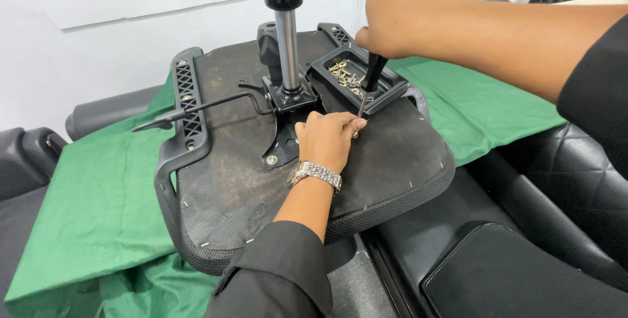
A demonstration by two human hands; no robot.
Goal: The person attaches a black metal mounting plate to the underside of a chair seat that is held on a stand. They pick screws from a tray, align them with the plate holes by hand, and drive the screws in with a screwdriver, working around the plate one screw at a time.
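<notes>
Here, starting at the left, I see a green cloth (98,200) spread over the work surface, and on it an upturned chair seat (229,187) with its dark fabric underside facing me. A black plastic bracket (186,105) runs along the seat's left edge, and a thin black lever (196,107) crosses it toward the metal mechanism plate (288,105) in the middle — from that plate a gas cylinder (286,36) stands upright. My left hand (327,138), a silver watch (316,174) on its wrist, rests on the seat just right of the plate, fingers curled down around the spot where the tool tip meets the fabric. My right hand (405,14) is closed in a fist around the black handle of a screwdriver (369,82), held nearly upright, its shaft reaching down beside my left fingers. Behind the shaft sits a black tray (392,89) holding loose screws (347,76). Far right — black padded upholstery (562,180).
</notes>
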